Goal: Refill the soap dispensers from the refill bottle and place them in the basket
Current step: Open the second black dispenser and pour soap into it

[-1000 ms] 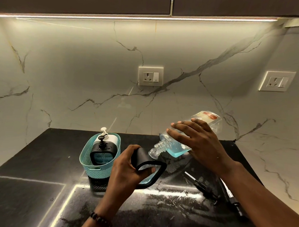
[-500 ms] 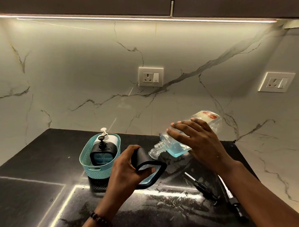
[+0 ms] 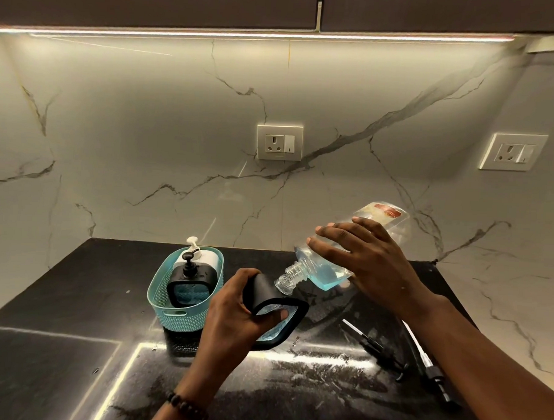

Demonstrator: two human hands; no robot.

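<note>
My left hand [image 3: 233, 316] grips a black-framed soap dispenser [image 3: 291, 324] with its pump off, tilted over the black counter. My right hand [image 3: 368, 264] holds the clear refill bottle [image 3: 327, 272] tipped neck-down, its threaded mouth [image 3: 287, 278] right at the dispenser's top. Blue liquid sits in the bottle's lower shoulder. To the left stands a teal basket [image 3: 176, 316]. It holds a black-framed dispenser [image 3: 191, 288] with a black pump and, behind it, a white dispenser [image 3: 203, 257] with a white pump.
Two loose pump heads with long tubes [image 3: 374, 346] [image 3: 427, 365] lie on the counter [image 3: 59, 295] to the right, under my right forearm. A marble wall with two sockets [image 3: 279, 142] [image 3: 513, 152] closes off the back. Cabinets hang overhead.
The bottle's base has lifted slightly, so the tilt is a little steeper. Both hands and the dispenser stay almost where they were.
</note>
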